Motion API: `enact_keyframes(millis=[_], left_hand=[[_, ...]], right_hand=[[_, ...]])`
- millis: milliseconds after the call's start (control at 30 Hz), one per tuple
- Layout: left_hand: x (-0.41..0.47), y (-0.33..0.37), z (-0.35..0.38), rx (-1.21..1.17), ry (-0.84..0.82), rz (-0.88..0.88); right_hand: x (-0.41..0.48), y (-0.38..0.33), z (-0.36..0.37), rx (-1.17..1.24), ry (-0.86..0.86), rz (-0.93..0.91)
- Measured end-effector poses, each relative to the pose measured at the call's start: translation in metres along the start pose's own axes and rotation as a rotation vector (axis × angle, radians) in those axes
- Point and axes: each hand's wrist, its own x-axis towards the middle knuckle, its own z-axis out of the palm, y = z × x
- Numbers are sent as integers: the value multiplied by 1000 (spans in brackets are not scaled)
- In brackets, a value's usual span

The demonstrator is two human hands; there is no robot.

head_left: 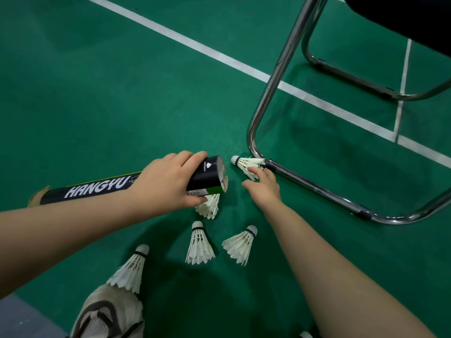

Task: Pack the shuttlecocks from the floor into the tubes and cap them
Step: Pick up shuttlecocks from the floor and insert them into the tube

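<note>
The left hand (168, 181) grips the black tube (97, 189) near its open end, over the green floor (97, 93). The right hand (262, 186), fingers straight and thumb apart, touches a shuttlecock (246, 163) lying just beside the chair leg (268, 93).

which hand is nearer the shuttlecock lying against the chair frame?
Right. The right hand touches the shuttlecock at its feathers, from below; the left hand grips the tube, apart to its left.
</note>
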Motion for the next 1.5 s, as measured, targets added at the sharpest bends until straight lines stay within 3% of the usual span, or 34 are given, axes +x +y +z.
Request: enact_keyframes(millis=[100, 167, 333, 533, 700, 867, 1100, 1367, 1433, 1500], left_hand=[[2, 0, -1, -16, 2, -17], [2, 0, 0, -27, 3, -12], [1, 0, 0, -34, 6, 0], [1, -1, -5, -43, 42, -43], [-2, -8, -7, -39, 46, -71], [-4, -1, -6, -49, 56, -25], [-6, 4, -11, -93, 118, 10], [-16, 8, -12, -88, 91, 124], [-21, 8, -9, -66, 68, 157], [-20, 2, -10, -55, 68, 153]], right_hand=[[6, 0, 1, 75, -104, 5], [8, 2, 2, 161, -78, 19], [-6, 7, 0, 326, 344, -30], [-38, -9, -8, 653, 479, -197], [-68, -31, -15, 821, 276, -385], [-82, -45, -3, 612, 14, -423], [-89, -48, -6, 594, -456, -471], [-94, -51, -2, -94, -456, -546], [-95, -52, 0, -147, -539, -533], [-97, -53, 5, -23, -526, -523]])
